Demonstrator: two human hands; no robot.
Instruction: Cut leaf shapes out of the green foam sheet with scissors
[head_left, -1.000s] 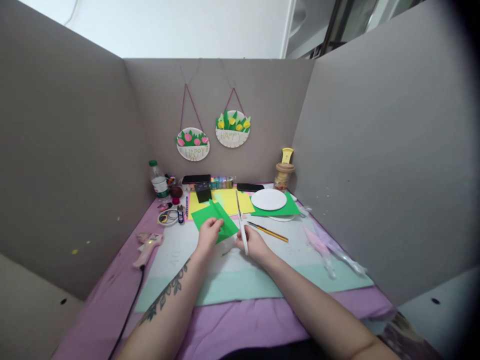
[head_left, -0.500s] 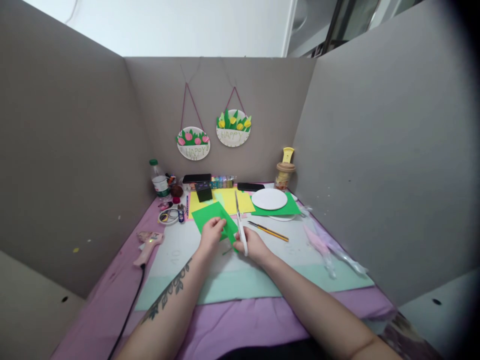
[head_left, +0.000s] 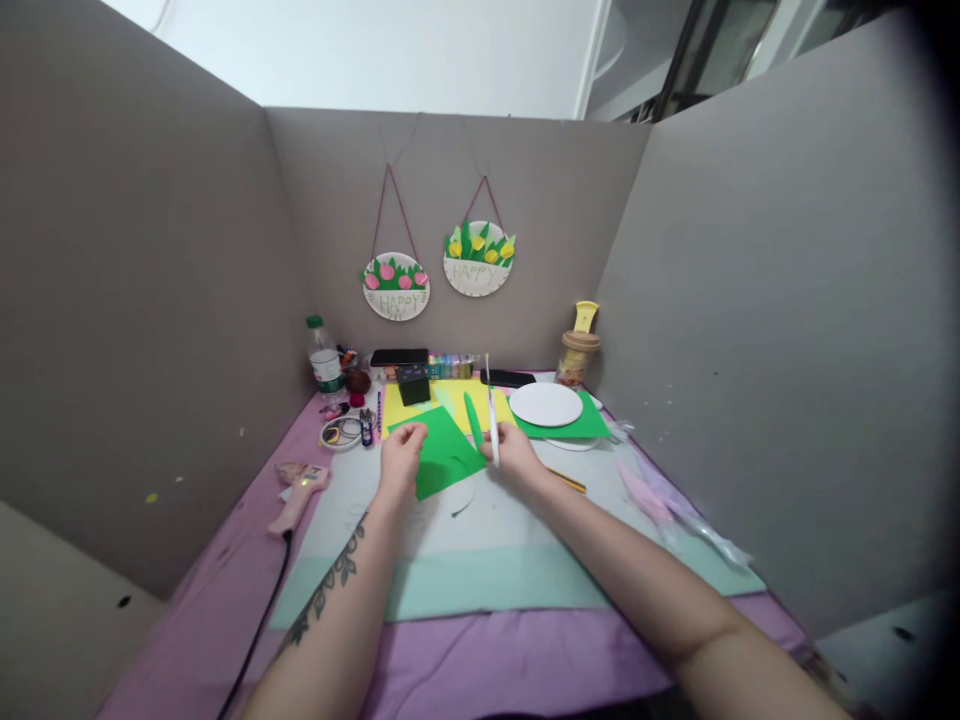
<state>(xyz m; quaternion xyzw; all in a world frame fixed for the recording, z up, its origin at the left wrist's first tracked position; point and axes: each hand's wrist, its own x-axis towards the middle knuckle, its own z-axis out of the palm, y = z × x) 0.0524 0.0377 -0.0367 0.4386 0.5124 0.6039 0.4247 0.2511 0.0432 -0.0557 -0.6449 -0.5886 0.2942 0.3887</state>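
My left hand [head_left: 401, 455] pinches the left edge of a green paper sheet [head_left: 444, 455] lying over the cutting mat [head_left: 480, 560]. My right hand [head_left: 516, 452] grips white-handled scissors [head_left: 490, 415], blades pointing up and away. A narrow green leaf-shaped cutout [head_left: 472, 420] stands up between the sheet and the scissors, touching my right fingers. A thin green sliver [head_left: 465, 503] lies on the mat below the sheet.
Yellow paper [head_left: 450, 398], a white paper plate [head_left: 545, 404] on green paper, a pencil [head_left: 568, 481], a pink glue gun [head_left: 296, 492] with its cord, a water bottle [head_left: 324, 358], a jar [head_left: 577, 352]. Two decorated plates [head_left: 439, 275] hang on the grey partition. Wrapped items [head_left: 675, 515] lie at right.
The scissors have swung upright and moved further from me. A green leaf-shaped piece has come free of the sheet beside my right hand. My left hand has shifted left along the sheet.
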